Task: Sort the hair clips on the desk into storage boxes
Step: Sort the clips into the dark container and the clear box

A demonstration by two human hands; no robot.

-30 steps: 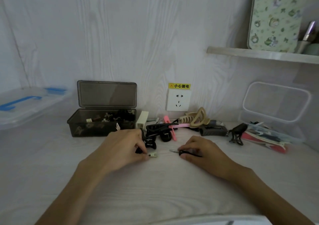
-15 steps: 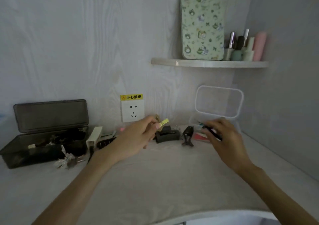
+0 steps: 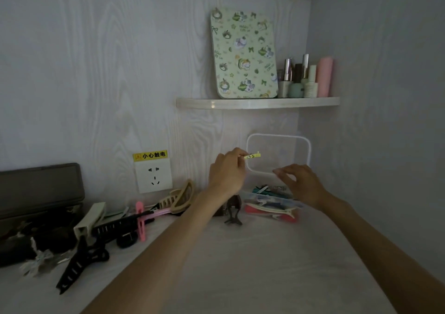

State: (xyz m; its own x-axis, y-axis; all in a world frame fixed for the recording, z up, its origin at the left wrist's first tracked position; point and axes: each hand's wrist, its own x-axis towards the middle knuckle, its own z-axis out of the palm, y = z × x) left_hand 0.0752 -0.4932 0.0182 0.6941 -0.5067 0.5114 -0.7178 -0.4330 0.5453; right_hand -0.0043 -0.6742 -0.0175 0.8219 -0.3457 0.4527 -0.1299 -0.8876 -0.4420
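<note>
Mid-frame, just right of centre: left hand [image 3: 226, 171] raised, fingertips pinching one end of a small yellow flat hair clip with dark markings [image 3: 252, 156], the free end pointing right, above the clear plastic storage box [image 3: 272, 199] lying low on the worktop. Right hand [image 3: 298, 181] hovering over the same box, fingers loosely spread and slightly bent, nothing visible in its grip.

Step in hand, by the look of it: dropping the yellow clip among the flat clips already in the clear box. Best done by carrying the clip a little further right and lower, over the open mouth, then easing thumb and forefinger apart close above the contents, so no bounce onto the worktop. Worth keeping clear of the box's upright transparent lid [image 3: 279, 154] leaning at the wall behind.

Lower left of the frame: smoky dark lidded box [image 3: 41, 207], lid up, with dark clips inside, and a scatter not yet sorted beside it, including a black claw clip [image 3: 77, 265], a pink long clip [image 3: 140, 219], a beige claw clip [image 3: 180, 198] and a small brown claw clip [image 3: 233, 209] standing just beside the clear box.

Pale woodgrain worktop [image 3: 265, 265], matching woodgrain wall, dim light. White wall socket with yellow warning label [image 3: 153, 174] left of centre. Upper right: a curved shelf [image 3: 257, 102] bearing a green patterned board [image 3: 243, 53] and several cosmetic bottles [image 3: 305, 77].
</note>
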